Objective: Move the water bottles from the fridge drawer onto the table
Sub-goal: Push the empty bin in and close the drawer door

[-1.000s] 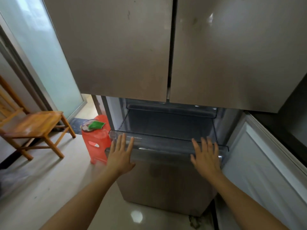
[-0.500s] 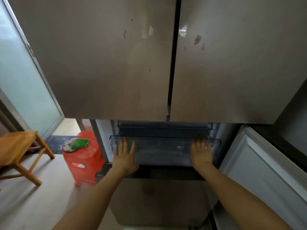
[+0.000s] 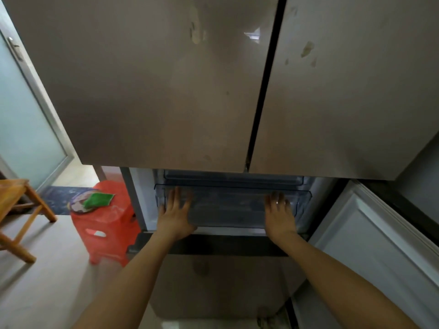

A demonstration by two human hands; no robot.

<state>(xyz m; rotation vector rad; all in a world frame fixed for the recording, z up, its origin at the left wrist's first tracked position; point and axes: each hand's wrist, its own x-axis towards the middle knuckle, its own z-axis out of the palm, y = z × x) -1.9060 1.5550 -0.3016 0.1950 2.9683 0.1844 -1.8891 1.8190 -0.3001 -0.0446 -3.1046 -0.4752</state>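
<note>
Since a second ago the drawer (image 3: 231, 206) at lower centre has slid back in under flat, spread left hand (image 3: 175, 216) and right hand (image 3: 278, 216), gripping nothing; no bottles visible, so unloading looks finished

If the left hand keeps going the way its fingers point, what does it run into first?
The left hand already lies flat on the clear fridge drawer front, so it meets that panel; beyond lies the fridge interior, depth unclear.

- You have two hands up: left hand (image 3: 174, 216), right hand (image 3: 279, 216).
- One clear fridge drawer (image 3: 232, 205) lies under them.
- Two closed fridge doors (image 3: 154, 91) sit above your hands.
- One red stool (image 3: 107, 224) stands left of your left hand.
</note>
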